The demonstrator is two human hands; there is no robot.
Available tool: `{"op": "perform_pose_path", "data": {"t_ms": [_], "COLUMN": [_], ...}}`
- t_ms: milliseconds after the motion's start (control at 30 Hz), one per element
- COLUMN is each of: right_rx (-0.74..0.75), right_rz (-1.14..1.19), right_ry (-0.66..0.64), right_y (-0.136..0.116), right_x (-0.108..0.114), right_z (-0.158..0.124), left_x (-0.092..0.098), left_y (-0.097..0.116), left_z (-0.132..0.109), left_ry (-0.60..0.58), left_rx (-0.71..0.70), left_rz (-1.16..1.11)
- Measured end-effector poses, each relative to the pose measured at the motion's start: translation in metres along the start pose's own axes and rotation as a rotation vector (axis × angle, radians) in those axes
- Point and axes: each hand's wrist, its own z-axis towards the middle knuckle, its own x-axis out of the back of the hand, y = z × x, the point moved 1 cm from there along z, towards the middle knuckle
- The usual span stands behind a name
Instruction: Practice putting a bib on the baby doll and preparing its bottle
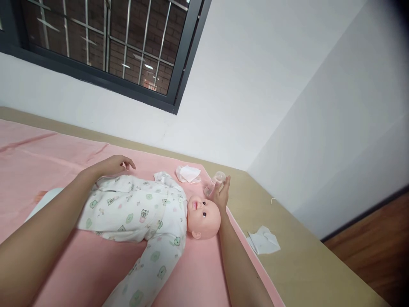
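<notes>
Doll: being laid on its back on pink mat, head to right, in printed sleepsuit; likely so placed for access from near side.
L hand: being rested on doll's far side, fingers loosely curled, nothing held; seems to be steadying body.
R hand: being stretched past doll's head, fingers straight & together, tips touching clear bottle; not yet gripped.
Bottle: lying on its side at mat's far-right corner, just beyond head.
Cloth: crumpled, left of bottle, on mat.
Tissue: on bare tan top, right of mat.
Room: open strip being left along right edge; wall close behind.
</notes>
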Motion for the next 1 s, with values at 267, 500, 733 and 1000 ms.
{"op": "perform_pose_path", "data": {"t_ms": [267, 500, 733, 1000], "right_rx": [0.014, -0.042, -0.106, -0.144], "right_rz": [0.013, 0.041, 0.138, 0.151], "right_ry": [0.068, 0.062, 0.057, 0.071], "right_y": [0.016, 0.032, 0.033, 0.029], "right_x": [0.0, -0.003, -0.004, -0.003], "right_z": [-0.001, 0.005, 0.005, 0.002], "left_x": [-0.005, -0.011, -0.014, -0.011], "left_y": [-0.002, -0.008, -0.012, -0.009], "left_z": [-0.002, -0.001, 0.001, 0.001], "left_ry": [-0.033, -0.047, -0.042, -0.004], "left_rx": [0.009, 0.055, 0.038, 0.03], "left_rz": [-0.055, -0.126, -0.142, -0.152]}}
